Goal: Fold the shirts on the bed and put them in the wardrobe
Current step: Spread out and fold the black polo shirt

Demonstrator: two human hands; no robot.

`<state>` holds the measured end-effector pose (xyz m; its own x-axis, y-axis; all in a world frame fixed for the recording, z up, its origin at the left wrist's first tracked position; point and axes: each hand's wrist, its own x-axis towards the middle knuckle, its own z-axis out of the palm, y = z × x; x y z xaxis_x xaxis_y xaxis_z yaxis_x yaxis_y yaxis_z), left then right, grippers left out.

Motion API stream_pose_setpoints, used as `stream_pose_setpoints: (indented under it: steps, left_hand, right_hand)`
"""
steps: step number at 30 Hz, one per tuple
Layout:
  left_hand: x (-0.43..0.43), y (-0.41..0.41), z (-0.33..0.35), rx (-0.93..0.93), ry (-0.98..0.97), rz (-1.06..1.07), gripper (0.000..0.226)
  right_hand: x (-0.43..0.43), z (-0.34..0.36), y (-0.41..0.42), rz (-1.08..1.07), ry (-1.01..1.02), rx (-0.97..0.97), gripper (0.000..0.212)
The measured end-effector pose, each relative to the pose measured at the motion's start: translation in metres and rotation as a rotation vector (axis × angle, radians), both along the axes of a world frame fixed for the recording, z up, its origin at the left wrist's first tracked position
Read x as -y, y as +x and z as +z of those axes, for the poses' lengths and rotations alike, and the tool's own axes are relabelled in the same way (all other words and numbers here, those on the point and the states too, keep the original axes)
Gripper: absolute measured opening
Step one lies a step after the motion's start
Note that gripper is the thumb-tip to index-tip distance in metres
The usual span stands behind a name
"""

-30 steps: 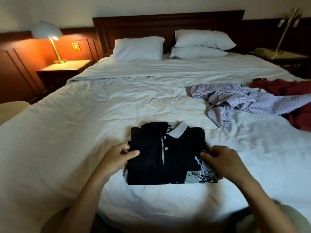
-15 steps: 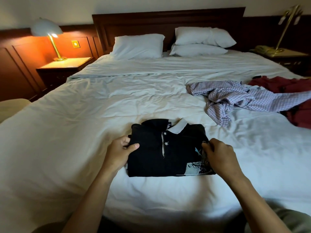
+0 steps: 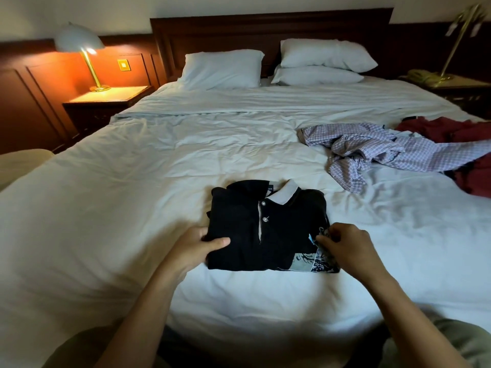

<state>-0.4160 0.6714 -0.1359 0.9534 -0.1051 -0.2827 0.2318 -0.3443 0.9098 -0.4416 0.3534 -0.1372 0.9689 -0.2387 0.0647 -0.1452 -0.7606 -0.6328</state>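
black polo (image 3: 265,227): folded to a rectangle, flat on bed (image 3: 119,208), near the foot edge, roughly mid-width. collar toward headboard (image 3: 265,27), pale collar lining turned out, two buttons on the placket, printed patch at the near right corner.

left hand (image 3: 196,248): grasping polo's left edge. thumb flat on top, fingers curled at the edge and partly hidden by the fabric.

right hand (image 3: 345,248): grasping polo's right edge just above the print. fingers curled, tips pinching the fabric.

both forearms in from the bottom of view. polo lying on the sheet, not lifted as far as can be seen.

checked shirt (image 3: 372,150): unfolded and crumpled on the right half of bed, well apart from polo. one end lying over red garment (image 3: 451,128), also crumpled, at the far right edge.

at the head of bed: single pillow (image 3: 221,69) on the left, stacked pair (image 3: 322,62) on the right.

left counter (image 3: 111,95): lit lamp (image 3: 79,41) on it, wall plate behind.

right counter (image 3: 462,85): brass lamp (image 3: 457,41) and phone (image 3: 421,75), dim, details hard to make out.
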Motion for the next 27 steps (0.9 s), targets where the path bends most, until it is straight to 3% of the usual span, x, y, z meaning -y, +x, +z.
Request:
stream_pose_setpoints:
  steps: [5,9,12,14,18,21,24,27]
  left_hand:
    - [-0.004,0.0,-0.002,-0.046,-0.301,0.093,0.024]
    - [-0.01,0.001,-0.007,-0.186,-0.159,-0.016,0.026]
    - [-0.013,0.012,0.001,-0.147,-0.024,-0.024,0.03]
    - [-0.01,0.028,0.008,-0.045,-0.003,0.049,0.034]
    - [0.01,0.054,0.006,0.029,-0.033,0.172,0.028]
    - [0.02,0.068,0.0,0.058,-0.11,0.27,0.021]
    - [0.018,0.077,0.0,-0.05,-0.29,0.309,0.026]
    - [0.013,0.083,-0.011,-0.036,-0.173,0.295,0.019]
  right_hand:
    - [0.007,-0.005,0.003,-0.056,0.051,0.135,0.026]
    - [0.019,-0.011,0.005,0.007,0.238,-0.102,0.021]
    - [0.034,-0.008,0.018,0.027,0.324,-0.222,0.014]
    - [0.033,0.003,0.029,-0.008,0.341,-0.134,0.015]
    - [0.011,0.015,0.052,0.005,0.198,-0.069,0.046]
    - [-0.003,0.004,0.066,-0.003,0.114,-0.016,0.038]
    - [0.0,-0.002,0.077,-0.053,0.372,0.047,0.032]
    - [0.009,-0.015,0.083,-0.108,0.481,-0.018,0.039]
